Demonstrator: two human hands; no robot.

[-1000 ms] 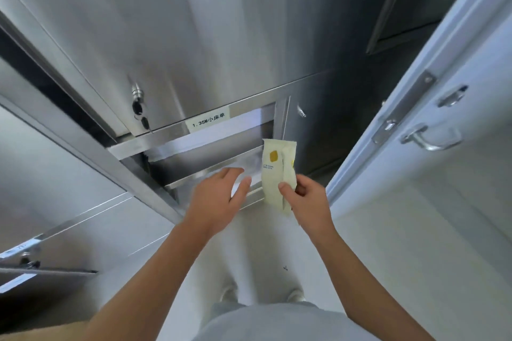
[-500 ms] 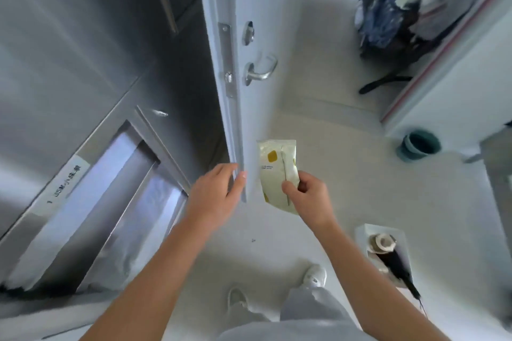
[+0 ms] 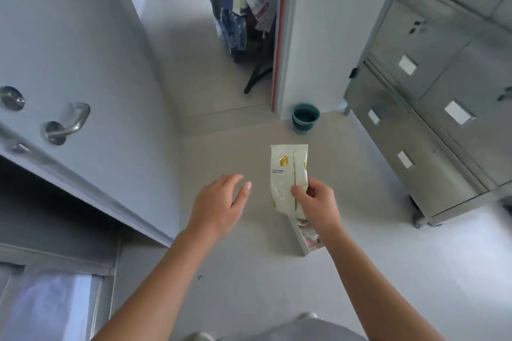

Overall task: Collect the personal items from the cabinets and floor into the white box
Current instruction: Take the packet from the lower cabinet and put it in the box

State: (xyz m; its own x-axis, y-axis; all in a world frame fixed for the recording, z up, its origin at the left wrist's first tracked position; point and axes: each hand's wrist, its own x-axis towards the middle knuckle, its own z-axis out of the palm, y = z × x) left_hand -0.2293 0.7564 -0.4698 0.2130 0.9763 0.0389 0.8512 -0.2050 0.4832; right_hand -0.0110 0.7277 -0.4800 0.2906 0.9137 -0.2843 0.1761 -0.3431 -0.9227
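The right hand (image 3: 315, 203) pinches the white packet (image 3: 288, 174) by its lower end, fingers (image 3: 297, 191) closed, above the white box (image 3: 300, 238); the left hand (image 3: 219, 207) hovers open beside it.

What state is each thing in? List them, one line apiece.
Packet: upright, held at its lower end by the right hand.
Right hand: shut on the packet.
Left hand: open, empty, in the air.
White box: on the floor, open-topped, items inside, partly hidden by the right hand.
Door: open.
Lockers: doors shut.
Bucket: upright on the floor by the wall.
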